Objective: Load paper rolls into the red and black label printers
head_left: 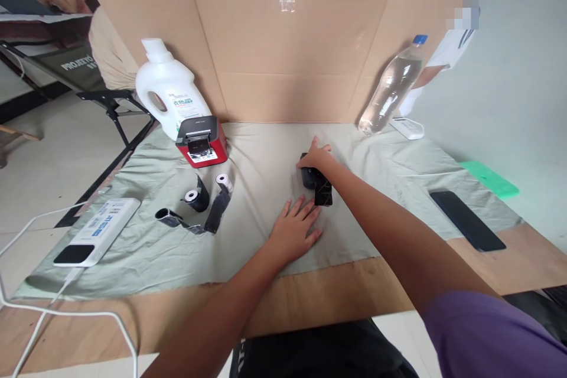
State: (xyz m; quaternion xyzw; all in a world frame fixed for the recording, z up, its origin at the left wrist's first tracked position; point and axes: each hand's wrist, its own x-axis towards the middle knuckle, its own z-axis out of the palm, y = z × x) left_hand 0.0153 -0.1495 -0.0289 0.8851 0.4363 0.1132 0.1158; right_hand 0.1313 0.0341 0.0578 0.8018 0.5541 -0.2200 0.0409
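My right hand (316, 157) reaches over a small black device (307, 176) and grips it from behind. A dark strip (323, 192) hangs out at the device's right, onto the cloth. Much of the device is hidden by my hand and forearm. Flat on the cloth just in front of it lies my left hand (295, 229), fingers spread, holding nothing. To the left stand a red and black label printer (202, 142) with a dark strip at its front, a black paper roll (196, 196), and a second roll (224, 182) with its dark strip unwound.
A white jug (170, 88) and a clear water bottle (393, 90) lean by the cardboard screen (287, 47). A white power bank (98, 231) with a cable lies left; a black phone (467, 220) and green board (489, 178) lie right. Other people are beyond the screen.
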